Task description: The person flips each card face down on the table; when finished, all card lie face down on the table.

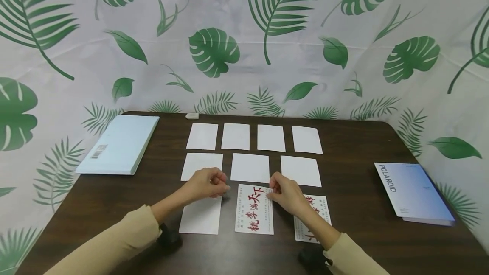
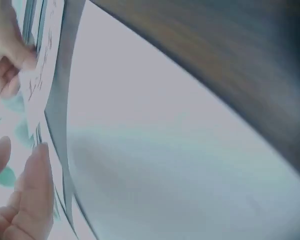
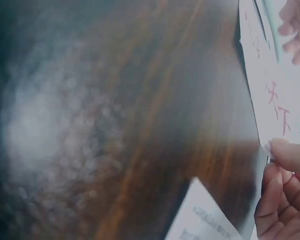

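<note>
My right hand pinches the upper right corner of a white card with red Chinese characters between thumb and fingers; the right wrist view shows the thumb on that corner. To the left, my left hand hovers over a blank white card, thumb and fingertips apart with nothing between them. A second card with red characters lies partly hidden under my right forearm. Behind the hands, blank cards lie in two rows on the dark table.
A pale blue box or thick book lies at the table's left. On the right is a blue-and-white booklet marked POLAROID. A small white object sits at the back edge, before a leaf-patterned cloth.
</note>
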`<state>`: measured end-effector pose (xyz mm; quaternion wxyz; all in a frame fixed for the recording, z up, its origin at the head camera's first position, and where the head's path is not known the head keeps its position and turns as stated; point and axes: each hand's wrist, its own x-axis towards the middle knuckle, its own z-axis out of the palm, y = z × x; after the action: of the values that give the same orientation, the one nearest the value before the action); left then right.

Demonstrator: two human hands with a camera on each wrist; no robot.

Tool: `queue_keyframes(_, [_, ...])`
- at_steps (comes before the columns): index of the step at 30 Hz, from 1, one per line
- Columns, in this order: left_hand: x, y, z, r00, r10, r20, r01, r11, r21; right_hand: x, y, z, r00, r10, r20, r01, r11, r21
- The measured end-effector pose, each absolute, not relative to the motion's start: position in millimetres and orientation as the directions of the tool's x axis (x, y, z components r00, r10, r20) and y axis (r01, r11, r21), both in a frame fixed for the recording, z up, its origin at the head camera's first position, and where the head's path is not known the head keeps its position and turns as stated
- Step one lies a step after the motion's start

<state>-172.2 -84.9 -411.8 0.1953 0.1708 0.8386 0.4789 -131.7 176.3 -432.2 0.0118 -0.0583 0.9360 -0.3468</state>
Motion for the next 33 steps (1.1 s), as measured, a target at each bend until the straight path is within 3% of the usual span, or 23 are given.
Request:
queue_keyframes(7, [-175.6, -52.3, -421.7, -0.872, 0.46, -0.167, 0.067, 0.451, 0.89, -132.6, 175.8, -434.4, -0.991, -0.118, 0.059, -0.127, 0.715, -0.687])
queue_keyframes(20, [-176.5, -43.3, -415.8, -0.878, 0.427, -0.216, -0.019, 0.421, 0.907, -123.1, 168.8, -433.6, -0.998, -0.004, 0.064, -0.052, 0.645, -0.762])
queue_keyframes(27, [-177.7, -37.0, -407.0, -0.876, 0.429, -0.223, -0.056, 0.368, 0.928, -105.5, 143.9, -429.2, -0.989, -0.128, 0.079, -0.136, 0.534, -0.834])
queue_keyframes(33, [-173.0, -32.1, -396.8, -0.863, 0.453, -0.226, -0.074, 0.329, 0.941, -100.0, 133.5, -427.2, -0.991, -0.13, 0.042, -0.105, 0.526, -0.844])
